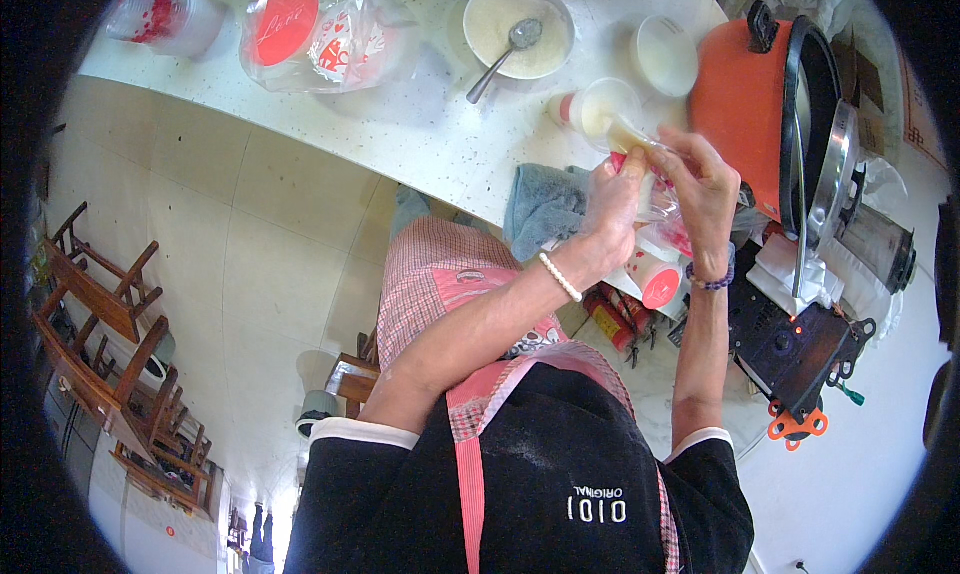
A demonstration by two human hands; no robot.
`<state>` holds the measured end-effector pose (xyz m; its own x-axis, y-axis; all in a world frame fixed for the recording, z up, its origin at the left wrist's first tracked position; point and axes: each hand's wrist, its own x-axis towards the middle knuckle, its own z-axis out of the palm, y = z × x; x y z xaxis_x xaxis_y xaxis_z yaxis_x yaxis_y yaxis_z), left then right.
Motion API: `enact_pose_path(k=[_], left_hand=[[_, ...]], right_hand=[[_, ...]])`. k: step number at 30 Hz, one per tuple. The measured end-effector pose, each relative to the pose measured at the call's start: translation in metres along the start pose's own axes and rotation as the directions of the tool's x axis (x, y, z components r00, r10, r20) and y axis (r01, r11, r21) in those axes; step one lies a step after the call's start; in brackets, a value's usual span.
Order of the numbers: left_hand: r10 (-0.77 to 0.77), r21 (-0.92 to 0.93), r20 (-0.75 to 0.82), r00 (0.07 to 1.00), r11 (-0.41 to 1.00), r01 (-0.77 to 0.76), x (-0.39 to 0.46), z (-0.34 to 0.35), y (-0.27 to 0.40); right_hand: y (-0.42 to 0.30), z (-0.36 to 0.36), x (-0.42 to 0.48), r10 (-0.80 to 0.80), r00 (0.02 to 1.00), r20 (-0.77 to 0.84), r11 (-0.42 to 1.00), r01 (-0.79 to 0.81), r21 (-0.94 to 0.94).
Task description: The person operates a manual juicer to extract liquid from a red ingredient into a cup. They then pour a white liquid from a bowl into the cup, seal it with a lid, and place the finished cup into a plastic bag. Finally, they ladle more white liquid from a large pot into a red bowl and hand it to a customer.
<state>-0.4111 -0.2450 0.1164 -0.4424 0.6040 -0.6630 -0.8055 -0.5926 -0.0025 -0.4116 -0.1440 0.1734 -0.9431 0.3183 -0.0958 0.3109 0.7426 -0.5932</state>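
Both hands meet over the table's edge. My left hand (616, 206) grips a clear plastic wrapping (660, 199) with red print and pale contents; whether it is a bag or a soft cup, I cannot tell. My right hand (697, 169) pinches the same wrapping from the other side. From between the fingers a pale yellowish strip (626, 132) reaches to the rim of a clear cup (606, 105) with whitish contents. Beyond the cup stands a white bowl (517, 3) of pale grainy food, a metal spoon (501, 63) resting in it. A white bowl (664, 54) sits to the right.
An orange electric pot (739, 116) with a metal lid (836, 176) stands right. A blue-grey towel (544, 206) hangs over the table edge. Bagged red-and-white cups (330, 41) and stacked plastic cups (169, 22) are at left. Below lie red cylinders (609, 320) and a red-lidded cup (658, 283).
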Motion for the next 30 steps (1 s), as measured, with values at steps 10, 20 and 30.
enact_pose_path(k=[10, 20, 30], left_hand=[[-0.021, -0.041, 0.039, 0.999, 0.999, 0.023, 0.004, 0.001, 0.001], [-0.120, -0.054, 0.035, 0.992, 0.991, 0.122, -0.009, 0.016, 0.014], [-0.109, -0.017, 0.033, 0.993, 0.994, 0.110, -0.002, 0.012, 0.012]], right_hand=[[-0.004, -0.007, 0.005, 0.033, 0.997, 0.065, 0.999, -0.035, 0.033], [0.004, -0.014, 0.019, -0.056, 0.995, 0.088, 0.998, 0.058, -0.016], [0.001, -0.015, 0.020, -0.073, 0.990, 0.121, 0.992, 0.085, -0.090]])
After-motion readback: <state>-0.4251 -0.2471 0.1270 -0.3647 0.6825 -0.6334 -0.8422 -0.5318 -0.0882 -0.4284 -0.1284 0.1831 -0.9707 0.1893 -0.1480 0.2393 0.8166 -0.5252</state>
